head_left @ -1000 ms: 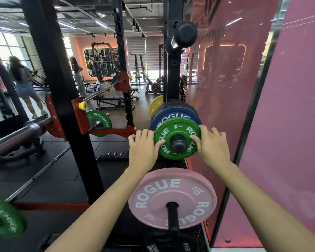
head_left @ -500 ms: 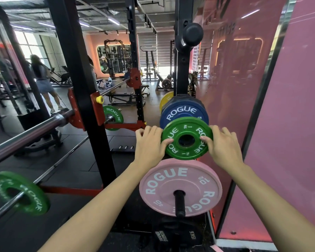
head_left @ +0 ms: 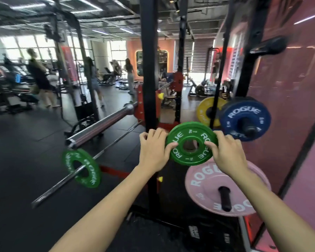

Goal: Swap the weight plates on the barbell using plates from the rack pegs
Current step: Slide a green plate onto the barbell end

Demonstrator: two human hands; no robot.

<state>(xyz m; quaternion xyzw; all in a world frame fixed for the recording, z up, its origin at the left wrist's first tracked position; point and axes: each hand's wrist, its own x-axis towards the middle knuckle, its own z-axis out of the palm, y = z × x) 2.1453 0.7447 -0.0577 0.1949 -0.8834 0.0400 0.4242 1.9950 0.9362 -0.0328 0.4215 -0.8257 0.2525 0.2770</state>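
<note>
Head view: both hands hold a green plate [head_left: 191, 143] by its rim, free of any peg, its centre hole open. The left hand [head_left: 154, 151] grips the left edge, thumb on the face and fingers curled behind; the right hand [head_left: 225, 153] grips the right edge the same way, thumb on the face near the hole.

Taking the black upright [head_left: 149, 70] as landmark: the held plate is just to its right, low down. Further right a blue plate [head_left: 244, 120] sits on a peg, with a yellow plate [head_left: 205, 110] partly behind it. Below these a pink plate [head_left: 207, 188] hangs on a black peg [head_left: 225, 198]. Left of the upright the barbell sleeve [head_left: 102, 125] juts out, bare. Lower left, a thinner bar [head_left: 62, 184] carries a second green plate [head_left: 82, 169].

The floor [head_left: 25, 160] is dark rubber matting. Right of the upright stands a glossy pink wall [head_left: 298, 124]. Behind it, left, are bright windows, machines and blurred people.
</note>
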